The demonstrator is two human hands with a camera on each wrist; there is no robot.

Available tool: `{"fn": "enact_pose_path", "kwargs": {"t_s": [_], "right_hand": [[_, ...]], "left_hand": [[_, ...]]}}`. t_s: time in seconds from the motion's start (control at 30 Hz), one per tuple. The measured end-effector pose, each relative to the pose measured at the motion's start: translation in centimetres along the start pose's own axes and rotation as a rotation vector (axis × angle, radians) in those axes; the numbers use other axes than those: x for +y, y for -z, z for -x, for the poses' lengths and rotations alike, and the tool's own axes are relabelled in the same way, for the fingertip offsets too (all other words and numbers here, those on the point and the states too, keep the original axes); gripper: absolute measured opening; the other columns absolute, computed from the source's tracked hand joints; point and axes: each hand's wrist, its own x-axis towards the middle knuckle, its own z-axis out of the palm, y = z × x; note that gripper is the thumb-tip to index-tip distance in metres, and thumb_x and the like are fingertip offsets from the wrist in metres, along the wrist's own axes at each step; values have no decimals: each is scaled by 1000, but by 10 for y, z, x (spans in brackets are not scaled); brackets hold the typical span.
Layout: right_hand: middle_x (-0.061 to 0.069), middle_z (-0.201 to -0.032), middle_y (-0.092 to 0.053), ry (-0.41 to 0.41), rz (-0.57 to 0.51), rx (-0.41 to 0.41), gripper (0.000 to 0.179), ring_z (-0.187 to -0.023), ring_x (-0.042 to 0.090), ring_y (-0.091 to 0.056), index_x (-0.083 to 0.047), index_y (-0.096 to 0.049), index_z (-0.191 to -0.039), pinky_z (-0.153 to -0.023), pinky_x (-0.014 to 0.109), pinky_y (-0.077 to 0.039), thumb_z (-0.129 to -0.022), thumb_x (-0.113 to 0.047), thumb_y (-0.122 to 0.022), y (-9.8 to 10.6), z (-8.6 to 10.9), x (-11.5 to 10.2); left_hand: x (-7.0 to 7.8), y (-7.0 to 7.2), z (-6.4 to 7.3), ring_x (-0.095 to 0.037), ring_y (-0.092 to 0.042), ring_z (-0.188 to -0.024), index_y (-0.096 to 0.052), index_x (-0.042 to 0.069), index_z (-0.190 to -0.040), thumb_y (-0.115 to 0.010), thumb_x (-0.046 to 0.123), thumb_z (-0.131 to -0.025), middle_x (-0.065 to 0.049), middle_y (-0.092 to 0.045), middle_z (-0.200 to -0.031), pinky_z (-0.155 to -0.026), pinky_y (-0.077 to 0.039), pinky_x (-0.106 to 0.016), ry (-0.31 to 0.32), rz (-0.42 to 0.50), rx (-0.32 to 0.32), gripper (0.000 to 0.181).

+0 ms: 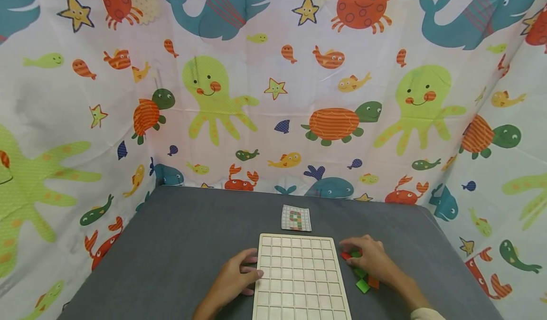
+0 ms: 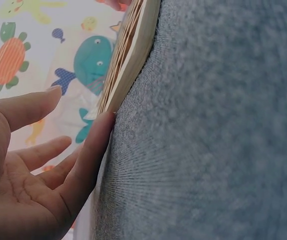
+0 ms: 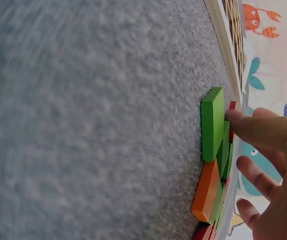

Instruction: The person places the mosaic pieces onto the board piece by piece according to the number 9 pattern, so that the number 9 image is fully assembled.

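A pale wooden board [image 1: 299, 277] with a grid of square recesses lies on the grey table. My left hand [image 1: 232, 277] is at its left edge, fingers loosely bent. In the left wrist view, one fingertip touches the side of the board [image 2: 133, 60] and the thumb stands apart. Right of the board, my right hand [image 1: 371, 258] reaches over a loose group of coloured square tiles. There lie a red tile [image 1: 345, 255], a green tile [image 1: 363, 286] and an orange tile [image 1: 373, 282]. In the right wrist view, the thumb tip meets the red tile [image 3: 232, 125]; the other fingers are spread.
Behind the board lies a small pattern card [image 1: 296, 218] with a printed grid of coloured squares. The grey table [image 1: 192, 244] extends to both sides. A curtain [image 1: 265, 111] with sea animals hangs around the back and sides.
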Motion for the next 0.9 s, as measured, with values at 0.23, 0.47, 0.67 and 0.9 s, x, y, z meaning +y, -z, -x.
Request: {"fn": "enact_pose_path", "kwargs": {"t_s": [0.23, 0.47, 0.67, 0.9], "right_hand": [[-10, -105, -75, -8, 1, 14, 46, -103, 19, -54, -19, -76, -127, -80, 41, -29, -84, -18, -91, -1, 0, -2], [-15, -99, -75, -10, -14, 23, 46, -103, 22, -62, -18, -74, -129, -91, 56, -34, -85, -14, -89, -1, 0, -1], [-9, -103, -78, 2, -60, 67, 51, -101, 19, -74, -13, -71, -134, -102, 61, -51, -86, -8, -88, 0, -1, -3], [-2, -108, -77, 42, -159, 59, 51, -100, 20, -73, -9, -70, -135, -86, 46, -63, -87, -6, -86, 2, -1, -21]], "left_hand": [[2, -1, 1, -31, -69, -114, -46, -1, -156, -79, 24, -96, -27, -57, -144, -64, -65, -43, 8, 7, 13, 73], [1, -2, 1, -29, -71, -110, -49, -1, -154, -81, 14, -93, -28, -59, -142, -60, -65, -43, -15, -4, 22, 70], [-2, -3, 0, -30, -69, -110, -52, -2, -151, -80, 2, -89, -26, -60, -141, -59, -64, -43, -27, -2, 30, 69], [-1, -2, 1, -30, -67, -110, -55, -1, -149, -79, -10, -80, -24, -61, -141, -60, -64, -43, 3, 5, 41, 74]]}}
